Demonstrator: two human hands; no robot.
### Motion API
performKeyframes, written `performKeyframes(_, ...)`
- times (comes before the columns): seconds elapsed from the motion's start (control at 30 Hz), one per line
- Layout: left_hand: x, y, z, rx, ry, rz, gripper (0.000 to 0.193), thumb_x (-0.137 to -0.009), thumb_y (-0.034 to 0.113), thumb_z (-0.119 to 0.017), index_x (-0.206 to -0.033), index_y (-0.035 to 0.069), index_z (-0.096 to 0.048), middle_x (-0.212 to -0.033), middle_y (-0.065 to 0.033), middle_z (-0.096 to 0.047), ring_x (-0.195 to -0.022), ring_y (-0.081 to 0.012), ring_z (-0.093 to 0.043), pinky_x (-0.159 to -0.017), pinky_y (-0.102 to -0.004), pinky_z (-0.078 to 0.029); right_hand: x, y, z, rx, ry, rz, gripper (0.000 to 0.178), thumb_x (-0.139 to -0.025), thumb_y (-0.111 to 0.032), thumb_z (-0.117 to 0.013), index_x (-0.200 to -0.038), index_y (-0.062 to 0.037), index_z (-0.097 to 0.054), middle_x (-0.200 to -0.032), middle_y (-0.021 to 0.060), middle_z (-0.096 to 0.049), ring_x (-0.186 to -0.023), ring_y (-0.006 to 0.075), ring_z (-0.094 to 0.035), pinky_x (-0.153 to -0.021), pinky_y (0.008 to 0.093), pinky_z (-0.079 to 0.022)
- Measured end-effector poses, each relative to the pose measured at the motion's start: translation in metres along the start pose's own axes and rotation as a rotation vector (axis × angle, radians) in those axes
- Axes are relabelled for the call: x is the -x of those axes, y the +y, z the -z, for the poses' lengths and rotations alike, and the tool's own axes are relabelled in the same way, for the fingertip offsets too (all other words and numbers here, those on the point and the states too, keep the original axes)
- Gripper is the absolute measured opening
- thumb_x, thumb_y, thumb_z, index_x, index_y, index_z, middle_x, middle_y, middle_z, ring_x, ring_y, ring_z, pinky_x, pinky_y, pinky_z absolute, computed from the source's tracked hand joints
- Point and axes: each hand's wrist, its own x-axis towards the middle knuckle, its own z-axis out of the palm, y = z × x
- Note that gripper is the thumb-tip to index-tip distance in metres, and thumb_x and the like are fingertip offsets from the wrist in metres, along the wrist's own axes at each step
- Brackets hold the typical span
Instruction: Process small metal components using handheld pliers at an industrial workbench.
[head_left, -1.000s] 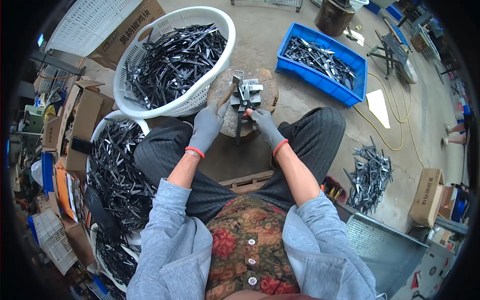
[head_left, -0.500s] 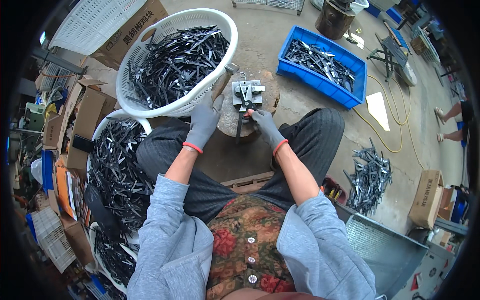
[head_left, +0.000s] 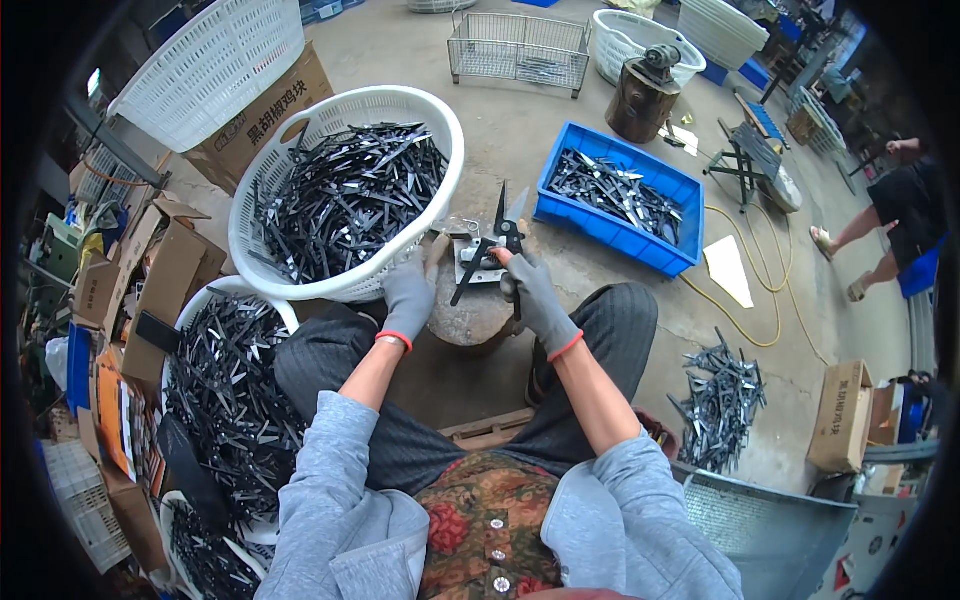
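Note:
Grey gloves with red cuffs cover both my hands. My right hand (head_left: 538, 292) is closed on a pair of black scissors (head_left: 509, 236), their blades spread apart and pointing away from me. They are over a metal block (head_left: 482, 268) fixed on a round stump (head_left: 462, 318). My left hand (head_left: 408, 300) is wrapped round the wooden handle of a hammer (head_left: 437, 252), to the left of the block; the hammer's head is hard to make out. Just beyond my left hand a white basket (head_left: 447, 190) is heaped with dark scissor blades (head_left: 350, 200).
More blades fill a white basket (head_left: 290, 312) by my left knee and a blue crate (head_left: 690, 258) ahead on the right. A pile of blades (head_left: 718, 400) lies on the floor at right. A yellow hose (head_left: 778, 300) runs nearby. Another person's legs (head_left: 868, 235) show far right.
The scissors have been lifted off the metal block, and their blades now spread apart. My left hand has drawn the hammer down slightly. The view has tilted up.

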Motion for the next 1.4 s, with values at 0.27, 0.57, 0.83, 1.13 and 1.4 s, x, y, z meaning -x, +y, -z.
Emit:
performKeyframes(0.27,-0.048,0.069,0.103,1.216,-0.552,0.134,0.045,-0.094,0.040,-0.037,-0.090,-0.001,-0.054,-0.054,-0.0004,-0.048,-0.041,-0.0070,-0.043,-0.037,-0.0190,-0.034,-0.047,-0.097,-0.027,0.058,-0.044,0.306,0.023,-0.084,-0.016,-0.057,-0.102,-0.0016,-0.057,-0.084,0.0076,-0.063,-0.050,0.0049,-0.047,-0.045,0.0192,-0.038)
performKeyframes(0.57,-0.074,0.087,0.070,1.276,-0.551,0.073,0.040,-0.092,0.036,-0.043,-0.077,0.001,-0.053,-0.047,-0.0022,-0.044,-0.039,-0.0099,-0.042,-0.039,-0.0246,-0.033,-0.049,-0.095,-0.020,-0.295,-0.517,0.252,0.069,-0.086,-0.045,-0.050,-0.137,-0.0048,-0.025,-0.131,0.0155,-0.041,-0.122,0.0260,-0.040,-0.102,0.0379,-0.029)
performKeyframes(0.83,-0.070,0.100,0.042,0.754,-0.448,-0.247,0.036,-0.088,0.038,-0.048,-0.090,0.006,-0.063,-0.078,-0.0190,-0.062,-0.075,-0.0349,-0.061,-0.064,-0.0416,-0.045,-0.064,-0.076,-0.023,0.068,0.227,0.414,0.012,-0.089,-0.019,-0.051,-0.090,-0.0063,-0.052,-0.064,-0.0019,-0.046,-0.052,0.0072,-0.045,-0.044,0.0218,-0.037)
performKeyframes(1.13,-0.069,0.084,0.044,0.490,-0.457,-0.302,0.035,-0.087,0.039,-0.046,-0.089,0.006,-0.060,-0.078,-0.0199,-0.062,-0.077,-0.0373,-0.059,-0.067,-0.0461,-0.044,-0.068,-0.092,0.006,0.470,0.465,0.828,0.010,-0.090,-0.013,-0.049,-0.087,-0.0037,-0.051,-0.060,-0.0012,-0.045,-0.050,0.0045,-0.040,-0.045,0.0218,-0.032)
performKeyframes(1.4,-0.070,0.086,0.046,0.409,-0.445,-0.347,0.036,-0.087,0.038,-0.046,-0.081,0.005,-0.059,-0.075,-0.0209,-0.061,-0.075,-0.0374,-0.059,-0.066,-0.0466,-0.044,-0.095,-0.157,0.017,0.446,0.392,0.878,0.014,-0.088,-0.010,-0.050,-0.100,-0.0027,-0.050,-0.074,-0.0012,-0.049,-0.063,0.0047,-0.041,-0.055,0.0201,-0.036)
